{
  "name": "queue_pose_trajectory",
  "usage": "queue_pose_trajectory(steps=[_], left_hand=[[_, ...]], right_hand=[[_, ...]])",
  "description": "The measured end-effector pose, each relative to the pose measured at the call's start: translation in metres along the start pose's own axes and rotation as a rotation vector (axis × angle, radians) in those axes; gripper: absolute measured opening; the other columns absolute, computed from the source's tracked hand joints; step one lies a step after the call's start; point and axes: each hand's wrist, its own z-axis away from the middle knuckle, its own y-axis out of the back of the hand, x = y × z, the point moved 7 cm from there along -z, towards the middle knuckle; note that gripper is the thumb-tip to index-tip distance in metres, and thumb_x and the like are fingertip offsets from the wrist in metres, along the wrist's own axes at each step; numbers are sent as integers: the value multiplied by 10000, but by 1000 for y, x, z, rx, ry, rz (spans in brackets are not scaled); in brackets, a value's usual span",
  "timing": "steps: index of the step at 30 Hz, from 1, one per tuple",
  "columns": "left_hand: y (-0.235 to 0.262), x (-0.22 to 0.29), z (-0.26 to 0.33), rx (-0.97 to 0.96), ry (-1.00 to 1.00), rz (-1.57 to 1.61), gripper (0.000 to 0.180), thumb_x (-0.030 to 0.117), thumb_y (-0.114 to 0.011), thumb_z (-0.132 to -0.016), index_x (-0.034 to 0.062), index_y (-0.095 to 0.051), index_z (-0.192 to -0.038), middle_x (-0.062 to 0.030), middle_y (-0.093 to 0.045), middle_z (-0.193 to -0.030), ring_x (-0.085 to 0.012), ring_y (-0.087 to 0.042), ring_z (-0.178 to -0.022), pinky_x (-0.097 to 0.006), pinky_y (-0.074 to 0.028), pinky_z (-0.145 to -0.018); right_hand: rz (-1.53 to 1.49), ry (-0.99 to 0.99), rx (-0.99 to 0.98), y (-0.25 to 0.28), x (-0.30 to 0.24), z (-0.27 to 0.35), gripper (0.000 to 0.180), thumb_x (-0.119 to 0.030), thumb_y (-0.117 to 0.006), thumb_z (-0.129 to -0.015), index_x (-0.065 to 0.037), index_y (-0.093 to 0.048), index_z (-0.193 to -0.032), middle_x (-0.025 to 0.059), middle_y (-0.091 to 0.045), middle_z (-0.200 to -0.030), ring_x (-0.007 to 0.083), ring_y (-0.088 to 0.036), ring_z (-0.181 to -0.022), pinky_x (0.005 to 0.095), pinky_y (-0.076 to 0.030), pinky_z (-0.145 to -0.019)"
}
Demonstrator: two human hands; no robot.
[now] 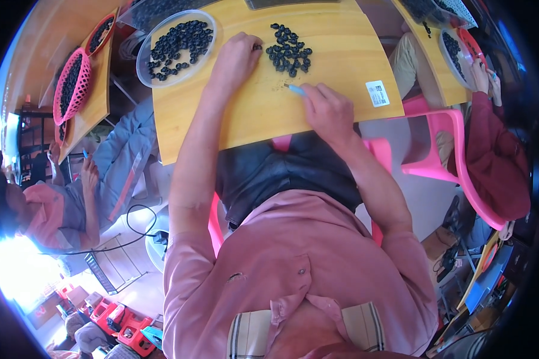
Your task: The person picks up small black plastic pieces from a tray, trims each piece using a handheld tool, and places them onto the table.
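Observation:
My left hand (pixel 238 58) rests on the wooden table, its fingers closed around a small black round part (pixel 257 47), mostly hidden by the fingertips. Pinched in my right hand (pixel 330 112) is a slim light-blue-handled tool (pixel 297 90) with a short narrow tip, which looks like a small knife. Its tip points toward the left, just above a few tiny crumbs on the tabletop. Beyond it lies a loose pile of black ring-like parts (pixel 288 51). To the left of my left hand, a clear round tub (pixel 142 63) holds many more of the same parts.
A white label (pixel 377 94) is stuck on the right side of the table (pixel 335 24). Co-workers sit at tables on both sides. A pink basket (pixel 85 90) of black parts stands on the left table, and a pink chair (pixel 455 143) is at right.

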Motion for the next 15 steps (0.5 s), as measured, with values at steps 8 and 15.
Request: queue_pose_trajectory(steps=[8, 15], left_hand=[[4, 24, 68, 9, 416, 391, 258, 127, -834, -894, -29, -763, -1088, -71, -758, -945, -109, -680, -832, -277, -561, -771], [-18, 30, 112, 129, 567, 792, 168, 55, -832, -879, 12, -772, -1030, -40, -719, -929, -109, -667, -846, -270, -550, -789]], right_hand=[[7, -3, 5, 1, 1, 2, 146, -96, -743, -880, -102, -728, -1025, 59, -641, -777, 274, -703, -714, 416, -548, -583], [12, 10, 0, -1, 0, 2, 162, -93, -751, -877, -99, -730, -1037, 53, -644, -782, 267, -703, -716, 410, -546, -584]])
